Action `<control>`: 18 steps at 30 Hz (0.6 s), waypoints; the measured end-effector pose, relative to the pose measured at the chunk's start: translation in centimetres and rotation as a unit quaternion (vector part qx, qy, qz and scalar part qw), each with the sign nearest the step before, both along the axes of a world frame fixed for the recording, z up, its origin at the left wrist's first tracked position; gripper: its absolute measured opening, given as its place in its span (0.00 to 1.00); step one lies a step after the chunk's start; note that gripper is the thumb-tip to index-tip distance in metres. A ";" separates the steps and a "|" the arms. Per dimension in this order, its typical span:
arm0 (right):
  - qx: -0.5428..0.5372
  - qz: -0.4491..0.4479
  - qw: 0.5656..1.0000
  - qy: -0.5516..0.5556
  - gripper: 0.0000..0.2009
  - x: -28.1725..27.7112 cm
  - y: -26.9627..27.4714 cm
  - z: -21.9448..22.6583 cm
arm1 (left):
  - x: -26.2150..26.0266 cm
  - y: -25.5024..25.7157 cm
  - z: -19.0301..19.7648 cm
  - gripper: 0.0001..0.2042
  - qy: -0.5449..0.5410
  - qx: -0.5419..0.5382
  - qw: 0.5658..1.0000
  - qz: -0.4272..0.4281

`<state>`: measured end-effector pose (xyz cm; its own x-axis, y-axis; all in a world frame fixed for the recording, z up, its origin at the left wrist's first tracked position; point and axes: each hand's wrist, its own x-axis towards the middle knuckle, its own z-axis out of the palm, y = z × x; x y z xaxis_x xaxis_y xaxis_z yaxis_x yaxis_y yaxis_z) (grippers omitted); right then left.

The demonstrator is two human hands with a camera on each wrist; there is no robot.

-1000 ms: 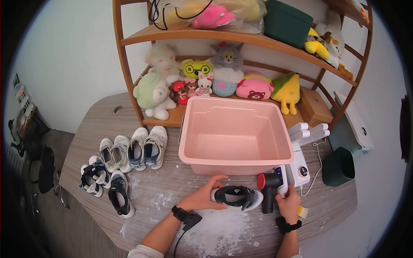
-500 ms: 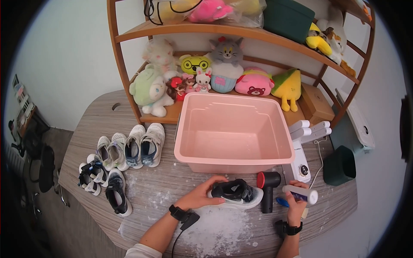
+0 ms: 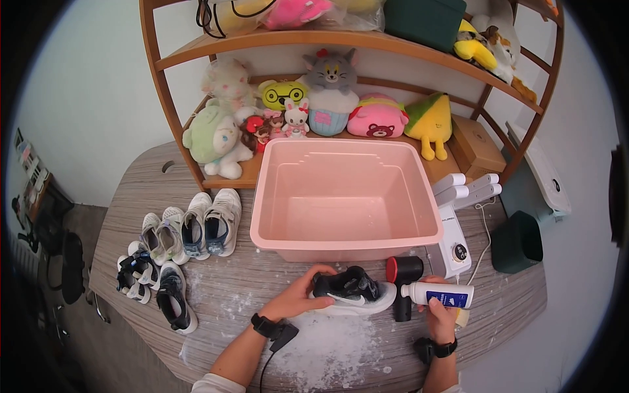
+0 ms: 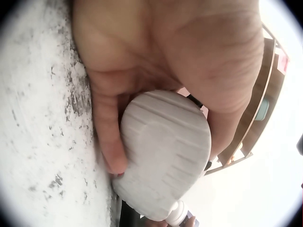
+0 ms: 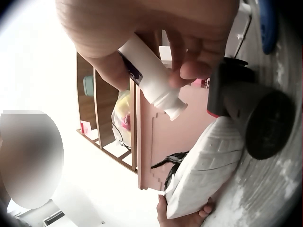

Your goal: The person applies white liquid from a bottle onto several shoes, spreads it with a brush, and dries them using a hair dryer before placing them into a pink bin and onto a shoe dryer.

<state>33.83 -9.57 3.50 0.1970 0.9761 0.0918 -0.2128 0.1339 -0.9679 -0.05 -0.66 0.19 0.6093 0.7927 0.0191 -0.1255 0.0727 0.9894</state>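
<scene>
Toward front edge of table [image 3: 498,321], your left hand [image 3: 300,296] is gripping shoe [image 3: 357,291], toe pointing at bottle [image 3: 453,297] your right hand [image 3: 441,317] is holding.

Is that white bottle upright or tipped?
Tipped. In the head view, the white bottle is held sideways, its narrow end pointing toward the black-and-white sneaker.

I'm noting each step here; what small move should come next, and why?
Probably bring the white bottle over the toe of the sneaker: the right hand holds it roughly sideways, its narrow end facing the sneaker, while the left hand grips the sneaker at the heel.
</scene>
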 end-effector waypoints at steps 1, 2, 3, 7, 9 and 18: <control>0.005 0.018 1.000 0.019 0.25 0.0 0.0 -0.1 | 0.0 0.0 0.0 0.31 0.001 0.005 1.000 0.001; 0.004 0.017 1.000 0.020 0.25 -0.1 0.0 -0.1 | 0.0 0.1 0.0 0.31 0.002 0.005 1.000 0.001; -0.009 0.008 1.000 0.020 0.24 -0.1 0.0 -0.1 | 0.0 0.1 0.0 0.31 0.000 0.003 1.000 0.000; -0.017 -0.069 0.997 -0.035 0.20 -0.4 0.2 -0.5 | 0.1 0.1 0.2 0.32 0.002 0.013 1.000 0.005; -0.022 -0.105 0.993 -0.055 0.20 -0.5 0.3 -1.0 | 0.1 0.0 0.5 0.33 0.003 0.002 1.000 -0.007; -0.066 -0.115 0.988 -0.082 0.17 -1.0 0.4 -1.1 | -0.2 0.1 0.4 0.34 0.030 0.008 0.999 -0.025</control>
